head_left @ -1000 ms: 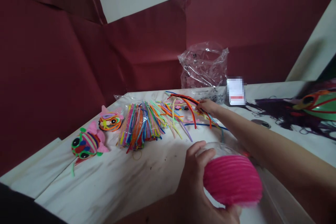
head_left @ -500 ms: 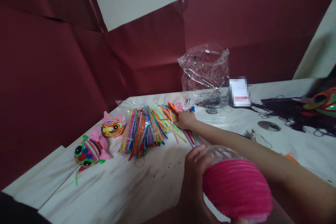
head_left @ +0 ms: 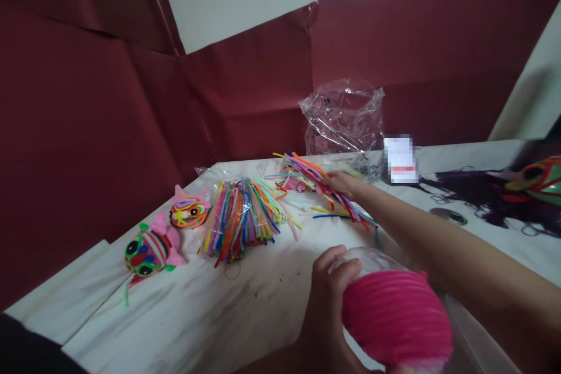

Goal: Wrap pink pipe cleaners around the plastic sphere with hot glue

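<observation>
My left hand (head_left: 331, 292) is closed around a clear rounded plastic form (head_left: 397, 315) wrapped in rows of bright pink pipe cleaner, near the bottom of the view. Its upper end is bare, see-through plastic. Farther off, my right hand (head_left: 344, 185) grips a loose bunch of colourful pipe cleaners (head_left: 311, 170) just above the table. A few more pipe cleaners (head_left: 326, 215) lie beneath that hand. To its left rests a plastic pack of many-coloured pipe cleaners (head_left: 243, 216), with some strands spilling out on its right side.
Two colourful fish-like crafts with pink fins, one nearer (head_left: 151, 248) and one behind (head_left: 189, 210), sit at the left. A clear plastic bag (head_left: 344, 120) stands at the back by a blurred white box (head_left: 401, 159). Dark purple strands (head_left: 473, 190) and another craft (head_left: 541, 181) are at right.
My right hand has moved to the right and gathered up a bunch of pipe cleaners, drawing them away from the pack. My left hand stays almost still with the pink-wrapped form.
</observation>
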A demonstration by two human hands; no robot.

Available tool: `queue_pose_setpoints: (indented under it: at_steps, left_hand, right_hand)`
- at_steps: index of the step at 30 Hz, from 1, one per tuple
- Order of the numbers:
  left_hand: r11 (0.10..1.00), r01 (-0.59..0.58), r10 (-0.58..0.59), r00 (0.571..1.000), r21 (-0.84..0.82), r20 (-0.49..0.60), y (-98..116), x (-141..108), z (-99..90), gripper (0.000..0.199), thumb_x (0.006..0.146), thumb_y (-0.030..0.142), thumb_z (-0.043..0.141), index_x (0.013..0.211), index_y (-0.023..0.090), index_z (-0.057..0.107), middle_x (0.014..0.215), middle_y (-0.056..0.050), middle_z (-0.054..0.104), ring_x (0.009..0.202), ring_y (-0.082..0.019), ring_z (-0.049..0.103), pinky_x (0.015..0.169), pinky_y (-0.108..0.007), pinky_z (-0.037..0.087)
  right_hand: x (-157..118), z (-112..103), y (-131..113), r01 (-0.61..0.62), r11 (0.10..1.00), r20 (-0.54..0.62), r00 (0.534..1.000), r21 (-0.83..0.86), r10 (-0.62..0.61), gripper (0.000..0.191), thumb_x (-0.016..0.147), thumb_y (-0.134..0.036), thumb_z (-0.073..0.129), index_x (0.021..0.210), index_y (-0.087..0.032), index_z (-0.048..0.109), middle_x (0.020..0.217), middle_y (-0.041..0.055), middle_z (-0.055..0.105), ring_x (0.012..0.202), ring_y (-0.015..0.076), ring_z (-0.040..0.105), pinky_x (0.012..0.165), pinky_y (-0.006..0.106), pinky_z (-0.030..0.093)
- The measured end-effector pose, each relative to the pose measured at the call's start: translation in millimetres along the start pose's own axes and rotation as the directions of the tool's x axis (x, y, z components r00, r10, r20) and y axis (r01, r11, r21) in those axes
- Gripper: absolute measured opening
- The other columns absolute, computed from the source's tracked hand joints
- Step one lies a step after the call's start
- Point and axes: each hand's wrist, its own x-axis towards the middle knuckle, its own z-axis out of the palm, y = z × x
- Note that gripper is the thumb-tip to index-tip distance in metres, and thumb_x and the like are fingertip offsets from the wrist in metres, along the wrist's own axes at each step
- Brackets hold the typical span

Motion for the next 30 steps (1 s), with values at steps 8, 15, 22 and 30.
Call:
queue_pose_setpoints:
  at_steps: [8, 15, 22, 30]
  left_hand:
    - [1.0, 0.019, -0.02, 0.999, -0.022, -0.05, 9.9, 7.3, -0.6, 0.101, 0.044, 0.02, 0.072, 0.136, 0.026, 0.031, 0.142, -0.013, 0.037, 0.126, -0.04, 0.043, 0.1, -0.054, 0.047]
    - [0.998, 0.05, -0.051, 0.998, -0.025, -0.048, 21.7, 12.2, -0.9, 0.095, 0.047, 0.016, 0.069, 0.134, 0.026, 0.032, 0.14, -0.011, 0.038, 0.125, -0.036, 0.045, 0.102, -0.051, 0.046]
    - [0.992, 0.115, -0.118, 0.99, -0.053, -0.073, 29.9, 12.6, 0.7, 0.093, 0.046, 0.014, 0.07, 0.131, 0.027, 0.037, 0.138, -0.01, 0.042, 0.126, -0.035, 0.044, 0.103, -0.051, 0.045]
    - [0.989, 0.136, -0.138, 0.989, -0.061, -0.042, 31.5, 14.3, -1.7, 0.096, 0.044, 0.009, 0.072, 0.131, 0.029, 0.037, 0.14, -0.008, 0.041, 0.126, -0.035, 0.045, 0.103, -0.048, 0.045]
  right_hand:
    - [-3.4, 11.2, 10.3, -0.058, 0.996, 0.006, 0.998, 0.071, 0.058, 0.033, 0.091, -0.034, 0.057, 0.119, -0.017, 0.057, 0.119, 0.0074, 0.059, 0.099, 0.0217, 0.061, 0.083, 0.042, 0.053]
    - [-2.6, 0.2, 13.7, -0.054, 0.998, -0.005, 0.999, -0.016, 0.054, 0.032, 0.091, -0.035, 0.056, 0.118, -0.016, 0.057, 0.118, 0.007, 0.06, 0.099, 0.0217, 0.061, 0.082, 0.041, 0.053]
    - [2.3, -4.6, 11.6, -0.006, 0.984, -0.171, 0.985, -0.176, -0.025, 0.033, 0.091, -0.033, 0.057, 0.12, -0.017, 0.056, 0.122, 0.0081, 0.058, 0.102, 0.0218, 0.06, 0.085, 0.043, 0.052]
    - [-13.7, 22.5, 1.6, 0.206, 0.921, 0.082, 0.978, -0.332, -0.189, 0.029, 0.09, -0.033, 0.057, 0.114, -0.016, 0.059, 0.114, 0.0059, 0.062, 0.095, 0.0205, 0.063, 0.08, 0.039, 0.054]
